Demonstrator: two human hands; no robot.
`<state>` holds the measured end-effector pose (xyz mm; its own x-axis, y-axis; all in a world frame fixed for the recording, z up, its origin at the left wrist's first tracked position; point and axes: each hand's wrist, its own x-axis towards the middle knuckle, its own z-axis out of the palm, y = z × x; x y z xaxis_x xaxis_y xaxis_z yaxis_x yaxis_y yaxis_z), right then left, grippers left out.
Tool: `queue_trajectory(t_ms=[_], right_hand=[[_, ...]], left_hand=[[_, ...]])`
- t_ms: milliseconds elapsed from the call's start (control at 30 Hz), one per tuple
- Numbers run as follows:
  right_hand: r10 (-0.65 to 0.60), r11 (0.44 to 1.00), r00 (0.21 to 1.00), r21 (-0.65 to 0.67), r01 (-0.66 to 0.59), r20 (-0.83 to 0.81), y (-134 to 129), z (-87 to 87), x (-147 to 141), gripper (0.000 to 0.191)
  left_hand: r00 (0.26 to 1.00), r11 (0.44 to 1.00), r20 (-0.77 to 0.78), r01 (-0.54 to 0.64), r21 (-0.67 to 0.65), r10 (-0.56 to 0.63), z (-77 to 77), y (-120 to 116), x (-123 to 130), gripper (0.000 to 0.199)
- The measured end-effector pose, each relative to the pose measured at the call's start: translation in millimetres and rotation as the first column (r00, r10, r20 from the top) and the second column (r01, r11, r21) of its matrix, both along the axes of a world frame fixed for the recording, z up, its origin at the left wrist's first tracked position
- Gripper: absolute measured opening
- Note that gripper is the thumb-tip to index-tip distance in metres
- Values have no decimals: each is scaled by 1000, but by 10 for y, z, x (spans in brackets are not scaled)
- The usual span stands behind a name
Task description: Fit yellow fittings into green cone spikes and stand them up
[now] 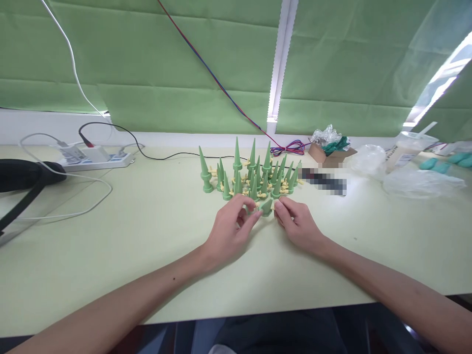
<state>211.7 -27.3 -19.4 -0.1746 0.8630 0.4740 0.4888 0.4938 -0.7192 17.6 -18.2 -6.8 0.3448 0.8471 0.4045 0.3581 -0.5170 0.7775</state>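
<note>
My left hand [233, 223] has its thumb and index finger curled at the lower end of a small green spire-shaped piece [266, 207]. This piece is tilted, with its point up and to the right. To its right, my right hand [298, 221] pinches a small pale yellow peg [274, 207] between thumb and index finger, beside the spire; whether the two touch I cannot tell. Right behind both hands, several green spires [236, 153] stand upright in a close cluster, with small yellow pegs [213, 171] sticking out from them.
A white power strip [96, 162] with plugs and cables lies at the back left, near a black object [29, 176]. At the back right are an open cardboard box [330, 157], a plastic cup with a straw [404, 150] and clear plastic bags [422, 183]. Green sheeting covers the wall.
</note>
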Motion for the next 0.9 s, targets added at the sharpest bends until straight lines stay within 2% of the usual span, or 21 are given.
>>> queue_trajectory(t_ms=[100,200,333,500,600,900], right_hand=[[1,1000,1000,8,-1,-15,-3,18,8,38],[25,999,1000,30,-25,13,-9,32,13,36],[72,995,996,59,-75,59,-9,33,18,31],[97,995,994,30,-99,49,-2,12,28,30],[109,994,994,10,-109,30,-1,1,30,32],[151,987,988,-55,-153,-34,-4,-28,22,40]], left_hand=[[998,983,55,50,-178,-41,27,9,7,39],[990,929,120,114,-351,-76,61,5,22,50],[983,876,146,166,-453,-110,82,0,40,53],[979,844,163,191,-501,-125,42,13,39,52],[979,843,158,193,-502,-129,7,21,28,50],[983,924,59,184,-335,-174,-33,24,10,37]])
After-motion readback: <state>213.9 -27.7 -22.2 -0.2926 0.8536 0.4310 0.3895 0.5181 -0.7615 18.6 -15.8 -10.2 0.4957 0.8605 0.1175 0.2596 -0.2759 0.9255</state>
